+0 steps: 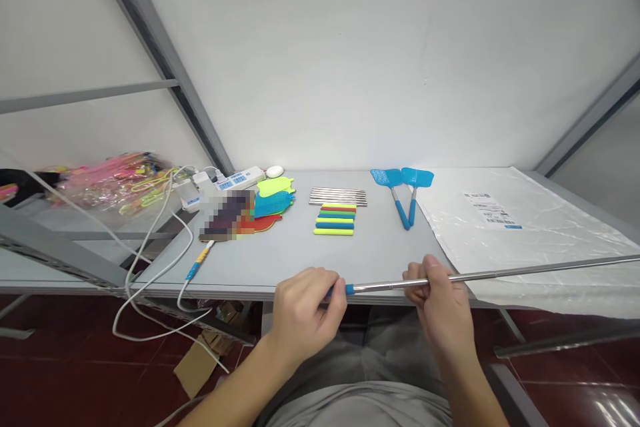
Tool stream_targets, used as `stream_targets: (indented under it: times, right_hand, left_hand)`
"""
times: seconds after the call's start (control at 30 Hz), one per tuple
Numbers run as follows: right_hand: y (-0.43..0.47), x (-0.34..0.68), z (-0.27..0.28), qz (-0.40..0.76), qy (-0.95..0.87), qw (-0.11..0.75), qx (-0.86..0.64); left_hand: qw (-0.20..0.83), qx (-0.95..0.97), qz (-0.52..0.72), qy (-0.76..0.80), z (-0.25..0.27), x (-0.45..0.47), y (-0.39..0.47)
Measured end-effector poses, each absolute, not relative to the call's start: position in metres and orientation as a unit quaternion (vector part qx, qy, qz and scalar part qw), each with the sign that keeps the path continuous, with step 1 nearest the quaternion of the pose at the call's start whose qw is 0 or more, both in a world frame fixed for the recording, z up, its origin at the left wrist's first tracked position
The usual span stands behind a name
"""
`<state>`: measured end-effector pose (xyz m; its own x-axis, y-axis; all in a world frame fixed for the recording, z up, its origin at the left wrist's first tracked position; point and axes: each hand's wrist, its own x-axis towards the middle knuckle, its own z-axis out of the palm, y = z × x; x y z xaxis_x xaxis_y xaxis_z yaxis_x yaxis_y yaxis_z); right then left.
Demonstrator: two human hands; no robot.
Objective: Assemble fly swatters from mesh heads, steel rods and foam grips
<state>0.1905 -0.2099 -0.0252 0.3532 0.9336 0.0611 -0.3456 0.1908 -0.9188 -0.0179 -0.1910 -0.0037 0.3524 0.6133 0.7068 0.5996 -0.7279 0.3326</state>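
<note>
1. Head view, far left: a heap of clear plastic bags (115,177) with pink and yellow contents lies beyond the table frame.
2. White cables (150,280) loop down over the table's edge from a white power strip (243,178), with a small white oval object (275,171) just beside its far end.
3. Next comes a dark, pixelated item (225,217), too blurred to name, against a group of flat yellow-green, blue and red pieces (273,203).
4. My left hand (310,307) is closed in a fist around the blue grip (349,289) of a metal rod (385,285), held level at the table's near edge.
5. Beyond it, short silver tubes (338,196) lie side by side, with a row of coloured sleeves (335,220) nearer me.
6. Two blue fly swatters (387,177) rest with their handles together.
7. My right hand (443,300) pinches the rod between thumb and curled fingers.
8. The rod runs on rightward, in thinner sections, above a labelled white plastic bag (570,227).
</note>
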Motion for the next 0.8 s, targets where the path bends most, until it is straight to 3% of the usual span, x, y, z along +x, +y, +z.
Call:
stream_targets:
  times: [0.27,0.5,0.8]
  right_hand:
    - [-0.211,0.189,-0.034,0.447,-0.413,0.634,-0.478]
    - [-0.21,0.218,-0.028,0.406,-0.395,0.673,-0.476]
    - [-0.206,0.19,-0.027,0.458,-0.349,0.689,-0.44]
  left_hand:
    - [-0.054,0.827,0.409,0.382,-0.004,-0.039,-0.178]
    - [-0.11,0.823,0.388,0.399,-0.001,-0.057,-0.168]
    - [-0.133,0.776,0.417,0.454,-0.001,-0.046,-0.174]
